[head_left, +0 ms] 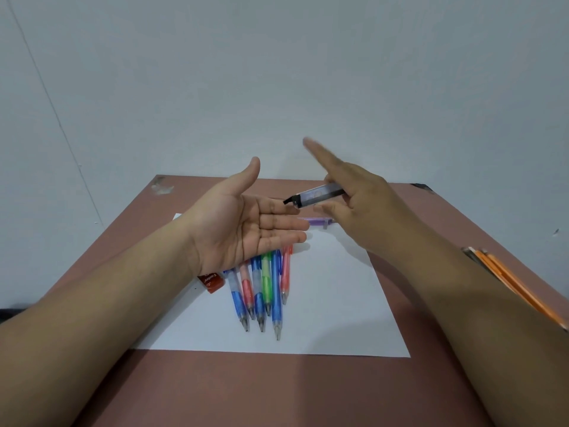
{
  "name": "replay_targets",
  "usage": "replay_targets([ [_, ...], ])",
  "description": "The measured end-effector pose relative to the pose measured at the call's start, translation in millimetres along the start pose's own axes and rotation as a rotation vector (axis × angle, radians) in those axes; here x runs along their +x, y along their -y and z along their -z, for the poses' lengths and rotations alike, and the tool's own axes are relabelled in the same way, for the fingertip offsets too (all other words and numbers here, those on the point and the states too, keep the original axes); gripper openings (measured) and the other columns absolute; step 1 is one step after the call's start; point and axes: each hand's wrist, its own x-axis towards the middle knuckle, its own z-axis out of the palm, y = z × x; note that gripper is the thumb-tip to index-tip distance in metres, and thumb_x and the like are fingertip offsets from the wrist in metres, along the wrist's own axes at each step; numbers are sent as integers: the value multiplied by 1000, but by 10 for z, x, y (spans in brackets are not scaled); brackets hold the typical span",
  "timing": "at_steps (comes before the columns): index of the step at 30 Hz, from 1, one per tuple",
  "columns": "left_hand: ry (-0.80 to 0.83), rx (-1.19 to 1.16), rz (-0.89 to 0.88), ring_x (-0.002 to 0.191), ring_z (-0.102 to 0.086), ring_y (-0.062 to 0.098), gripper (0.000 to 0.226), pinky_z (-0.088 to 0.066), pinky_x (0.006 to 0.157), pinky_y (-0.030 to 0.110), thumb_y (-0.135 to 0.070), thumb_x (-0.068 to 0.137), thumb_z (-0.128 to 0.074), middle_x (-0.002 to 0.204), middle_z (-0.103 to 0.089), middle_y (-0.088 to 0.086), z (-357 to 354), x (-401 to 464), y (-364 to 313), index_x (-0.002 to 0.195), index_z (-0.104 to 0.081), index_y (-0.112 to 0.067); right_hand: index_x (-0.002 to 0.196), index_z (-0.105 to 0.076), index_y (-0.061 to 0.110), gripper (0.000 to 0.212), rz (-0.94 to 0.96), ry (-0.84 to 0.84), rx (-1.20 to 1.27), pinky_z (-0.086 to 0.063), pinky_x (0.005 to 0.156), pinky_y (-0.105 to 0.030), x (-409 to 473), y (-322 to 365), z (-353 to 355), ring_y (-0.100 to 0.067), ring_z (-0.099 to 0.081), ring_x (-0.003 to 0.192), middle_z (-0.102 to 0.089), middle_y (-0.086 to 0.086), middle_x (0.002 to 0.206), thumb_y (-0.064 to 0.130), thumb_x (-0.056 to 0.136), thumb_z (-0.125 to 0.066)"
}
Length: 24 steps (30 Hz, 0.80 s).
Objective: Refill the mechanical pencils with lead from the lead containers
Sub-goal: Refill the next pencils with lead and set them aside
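Tipping lead out into a waiting palm looks like the step in hand, and doing it well depends on angle and aim. Right of frame centre, the right hand (354, 208) holds a clear plastic lead container with a black cap (317, 195) between thumb and curled fingers, while its index finger sticks out straight and blurred toward the upper middle of the frame. The container's black spout points left and slightly down, just above the fingertips of the left hand (246, 229), which lies flat and wide, palm up, holding nothing.

To do this well, I judge the spout should sit over the middle of the palm, not the fingertips, so that thin leads do not slide off the edge. A gentle tilt with light taps should release one or two sticks, not a spill; cupping the palm slightly would help catch them. Whether any lead has come out is too small to tell.

Below the left hand, at frame centre, a fan of translucent blue, red and green mechanical pencils (264, 288) lies on a white paper sheet (338, 303), tips pointing toward the bottom of the frame. A small red plastic lead case (212, 282) rests just left of them. A purple pencil-like item (317, 222) lies behind the hands, partly hidden. Orange wooden pencils (517, 291) lie at the right edge on the brown table (277, 389).
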Motion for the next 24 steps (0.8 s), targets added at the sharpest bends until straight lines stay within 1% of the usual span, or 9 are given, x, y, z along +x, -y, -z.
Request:
replay_targets([
  [2, 2, -3, 0, 115, -66, 42, 93, -51, 99, 43, -72, 92, -39, 124, -65, 31, 6, 2, 1, 134, -48, 11, 143, -18, 72, 86, -1, -13, 7, -49, 76, -21, -4, 3, 14, -11, -56, 86, -53, 9, 97, 14, 98, -63],
  [4, 10, 2, -3, 116, -65, 42, 94, -51, 100, 43, -73, 92, -39, 125, -64, 31, 17, 4, 4, 135, -49, 10, 137, -52, 55, 63, 29, 1, -68, -51, 77, -28, 11, -17, -10, -14, -58, 89, -54, 8, 97, 10, 96, -65],
  [5, 14, 5, -2, 116, -65, 42, 94, -51, 100, 42, -73, 92, -38, 125, -64, 31, 21, 5, 4, 135, -49, 10, 134, -58, 52, 57, 14, 7, -71, -52, 79, -31, 12, -22, -13, -14, -57, 89, -54, 8, 97, 10, 96, -65],
  [9, 18, 3, 9, 116, -65, 42, 96, -51, 100, 43, -74, 91, -39, 125, -64, 31, 24, 5, 2, 136, -47, 11, 143, -5, 74, 93, -8, 6, -6, -50, 77, -23, -13, 33, 31, -10, -55, 83, -54, 8, 98, 16, 98, -63],
  [11, 18, 2, 7, 115, -66, 42, 96, -51, 100, 43, -74, 91, -39, 125, -64, 31, 26, 10, 6, 136, -48, 11, 143, -15, 74, 88, -4, 3, -21, -51, 79, -26, -8, 28, 36, -10, -56, 85, -54, 8, 98, 15, 98, -63],
  [14, 20, 10, 2, 115, -66, 42, 95, -52, 99, 42, -74, 91, -39, 125, -64, 31, 29, 12, 6, 134, -51, 10, 131, -59, 53, 53, 4, 16, -51, -54, 82, -36, 4, 9, 3, -9, -56, 87, -55, 9, 97, 13, 97, -66],
  [18, 37, 3, 8, 117, -64, 42, 97, -51, 100, 43, -75, 91, -39, 127, -63, 32, 24, 9, 4, 135, -50, 11, 142, -12, 75, 90, -21, 17, 24, -50, 78, -21, -15, 14, 23, -10, -57, 85, -57, 6, 98, 17, 97, -65],
  [22, 26, 5, 5, 116, -65, 42, 97, -53, 99, 42, -75, 91, -39, 126, -64, 31, 37, 10, 2, 136, -49, 10, 135, -55, 55, 56, 1, 39, -43, -46, 77, -23, 7, -8, -4, -10, -56, 88, -55, 9, 96, 15, 97, -65],
  [24, 27, 2, 9, 117, -65, 42, 98, -52, 100, 43, -75, 91, -39, 127, -63, 31, 37, 7, 0, 138, -46, 10, 143, -31, 68, 77, -7, 33, 2, -49, 78, -24, 1, 10, 4, -10, -56, 87, -56, 9, 98, 16, 98, -64],
])
